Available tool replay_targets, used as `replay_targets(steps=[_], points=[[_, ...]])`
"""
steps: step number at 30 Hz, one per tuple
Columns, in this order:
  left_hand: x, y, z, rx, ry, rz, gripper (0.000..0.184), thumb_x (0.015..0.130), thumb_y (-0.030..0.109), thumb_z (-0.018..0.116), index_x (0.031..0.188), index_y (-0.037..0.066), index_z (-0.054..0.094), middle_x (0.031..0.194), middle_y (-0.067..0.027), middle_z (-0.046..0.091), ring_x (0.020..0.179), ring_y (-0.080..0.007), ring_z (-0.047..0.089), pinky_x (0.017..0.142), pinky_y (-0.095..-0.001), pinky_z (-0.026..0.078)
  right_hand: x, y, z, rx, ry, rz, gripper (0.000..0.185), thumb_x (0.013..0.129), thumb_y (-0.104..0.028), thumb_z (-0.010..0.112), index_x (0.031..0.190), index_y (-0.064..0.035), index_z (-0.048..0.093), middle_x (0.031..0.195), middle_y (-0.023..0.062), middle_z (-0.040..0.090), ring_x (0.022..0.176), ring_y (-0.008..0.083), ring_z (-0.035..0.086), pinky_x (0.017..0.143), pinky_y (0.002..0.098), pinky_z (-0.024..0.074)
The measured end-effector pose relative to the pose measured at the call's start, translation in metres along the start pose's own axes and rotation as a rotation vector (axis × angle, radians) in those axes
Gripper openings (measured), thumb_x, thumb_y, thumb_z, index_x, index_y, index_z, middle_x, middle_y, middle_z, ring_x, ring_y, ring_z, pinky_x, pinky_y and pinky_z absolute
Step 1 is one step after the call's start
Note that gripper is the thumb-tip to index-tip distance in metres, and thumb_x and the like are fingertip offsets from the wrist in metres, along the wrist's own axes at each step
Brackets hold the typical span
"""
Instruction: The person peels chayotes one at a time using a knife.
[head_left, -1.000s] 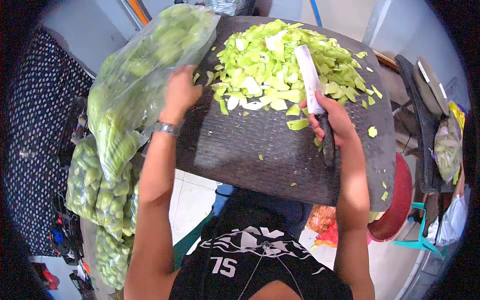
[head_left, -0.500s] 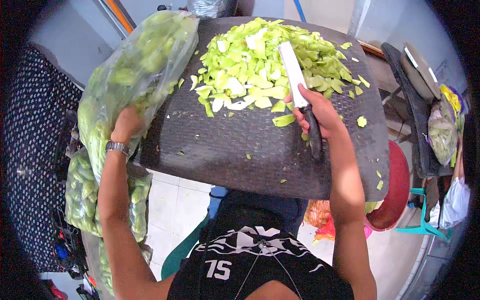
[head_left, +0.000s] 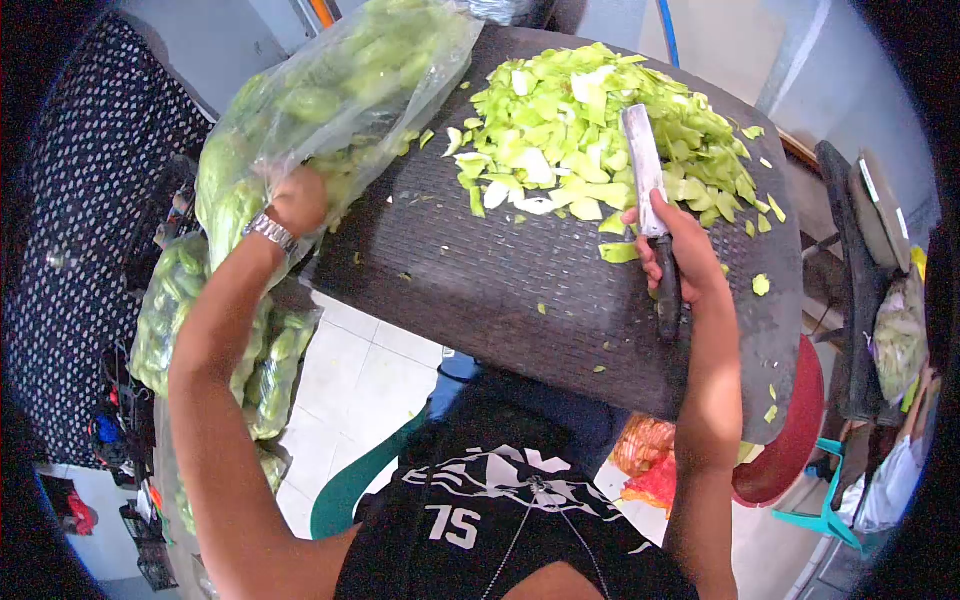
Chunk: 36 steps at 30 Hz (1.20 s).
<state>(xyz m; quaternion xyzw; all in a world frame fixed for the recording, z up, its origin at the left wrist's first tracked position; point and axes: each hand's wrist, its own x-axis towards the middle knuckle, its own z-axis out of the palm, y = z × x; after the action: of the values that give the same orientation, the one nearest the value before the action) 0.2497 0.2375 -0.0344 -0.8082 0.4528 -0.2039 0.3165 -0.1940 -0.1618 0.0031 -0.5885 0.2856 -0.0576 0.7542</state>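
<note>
My right hand [head_left: 690, 245] is closed around a knife [head_left: 645, 165] with a broad pale blade and a black handle, blade pointing away from me. The blade's tip lies over a heap of light green peelings [head_left: 560, 130] on the dark woven-pattern table [head_left: 480, 270]. At the table's left side, my left hand [head_left: 300, 200], with a metal watch at the wrist, is closed at the clear plastic bag [head_left: 330, 90]. Its fingertips are hidden. Pale green vegetables [head_left: 232, 210], perhaps chayote, fill the bag.
More bagged green vegetables [head_left: 275, 375] stand below on the left. A red tub [head_left: 790, 440] and a teal stool [head_left: 825, 500] are at the lower right, near an orange and red bundle [head_left: 645, 455]. Dark patterned cloth [head_left: 80, 250] hangs on the far left.
The view has shifted, so the table now sits further right. My left hand has moved up a little along the bag and looks more tightly closed. The right hand still holds the knife.
</note>
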Motion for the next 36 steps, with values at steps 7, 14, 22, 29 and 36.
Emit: replay_targets(steps=[7,14,22,29,36], points=[[0.000,-0.014,-0.021,0.096,-0.277,0.093,0.021,0.082,0.025,0.067,0.083,0.006,0.077,0.089,-0.0175,0.072,0.078,-0.0331,0.071,0.069,-0.0463,0.058,0.004,0.006,-0.001,-0.035,-0.026,-0.022,0.055,0.107,-0.055,0.045,0.109,-0.0043,0.067,0.060,0.0025,0.056,0.039,0.0130,0.047,0.038,0.0316,0.0430],[0.020,-0.023,-0.051,-0.550,-0.065,-0.240,0.062,0.089,0.030,0.068,0.143,0.005,0.050,0.143,-0.0242,0.053,0.132,-0.0418,0.052,0.112,-0.0538,0.041,-0.001,0.005,0.006,-0.035,-0.016,-0.008,0.054,0.107,-0.054,0.045,0.109,-0.0046,0.066,0.061,0.0023,0.056,0.040,0.0131,0.048,0.038,0.0316,0.0437],[0.130,-0.044,-0.007,0.085,0.144,-0.216,0.047,0.099,0.016,0.052,0.145,0.009,0.052,0.148,-0.0209,0.051,0.141,-0.0428,0.043,0.114,-0.0596,0.037,0.003,0.007,0.010,-0.096,-0.047,0.004,0.055,0.107,-0.055,0.044,0.108,-0.0052,0.067,0.061,0.0033,0.056,0.040,0.0144,0.049,0.038,0.0328,0.0444],[0.164,-0.061,0.037,0.142,0.171,-0.286,0.037,0.099,0.020,0.054,0.135,0.013,0.061,0.128,-0.0171,0.063,0.120,-0.0414,0.057,0.098,-0.0540,0.048,-0.003,0.003,0.019,-0.093,-0.044,0.019,0.053,0.107,-0.055,0.045,0.109,-0.0068,0.068,0.060,0.0036,0.055,0.039,0.0144,0.048,0.038,0.0309,0.0435],[0.180,-0.041,0.035,-0.671,0.171,-0.422,0.038,0.090,0.036,0.069,0.120,0.012,0.066,0.108,-0.0142,0.069,0.092,-0.0363,0.069,0.079,-0.0497,0.055,-0.002,0.006,0.013,-0.079,-0.059,-0.037,0.053,0.106,-0.055,0.048,0.108,-0.0064,0.068,0.060,0.0025,0.055,0.040,0.0130,0.049,0.038,0.0298,0.0425]])
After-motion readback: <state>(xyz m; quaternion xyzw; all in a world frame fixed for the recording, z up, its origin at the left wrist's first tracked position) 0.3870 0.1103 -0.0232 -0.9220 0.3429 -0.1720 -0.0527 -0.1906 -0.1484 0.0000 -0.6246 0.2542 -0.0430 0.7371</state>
